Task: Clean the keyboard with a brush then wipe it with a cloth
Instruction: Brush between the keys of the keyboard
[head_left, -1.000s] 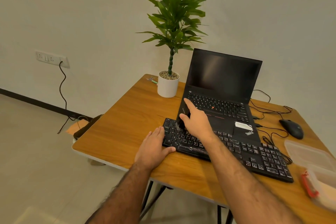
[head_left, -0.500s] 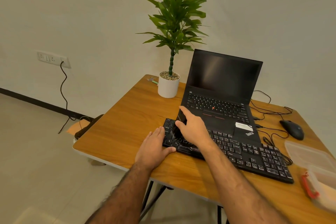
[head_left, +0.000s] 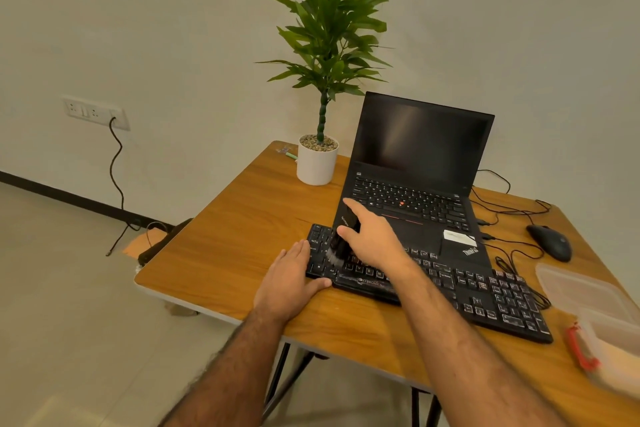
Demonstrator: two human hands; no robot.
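Right hand (head_left: 375, 241) — gripping black brush (head_left: 341, 241), index finger stretched along its top, bristles on left end of keyboard (head_left: 450, 291). Left hand (head_left: 287, 282) — flat, fingers together, pressed against keyboard's left edge, thumb along front. Keyboard on wooden table (head_left: 225, 253), just before one open laptop (head_left: 415, 184). Also: one potted plant (head_left: 317, 159), one mouse (head_left: 550, 241), plastic containers (head_left: 595, 308) at right.

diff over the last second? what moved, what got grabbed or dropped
The right hand, gripping the black brush throughout, swept it down the left end of the keyboard toward the person, then back up a little. Nothing was picked up or let go. The left hand stays flat on the table against the keyboard's left edge. Laptop, mouse and plant pot have not moved.
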